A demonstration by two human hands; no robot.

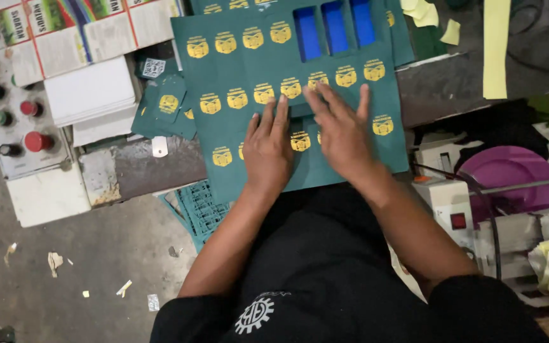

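Left of the hands, a control panel (pixel 13 105) with red, green and black knobs stands beside stacked white sheets (pixel 90 89). Below them lies a grey concrete floor (pixel 84 267), strewn with paper scraps. To the right sit a purple plate (pixel 509 171), a white machine housing with a red switch (pixel 450 206), and yellow paper strips (pixel 495 47) farther up. A teal plastic crate (pixel 201 209) sits just under the worn bench (pixel 154 165).

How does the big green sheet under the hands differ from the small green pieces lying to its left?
The big green sheet is large, flat, carries many yellow emblems and has three blue-showing rectangular openings; the left hand and right hand press on it. The small green pieces are loose, overlapping, untouched, showing few emblems. Both share dark green card and yellow emblems.
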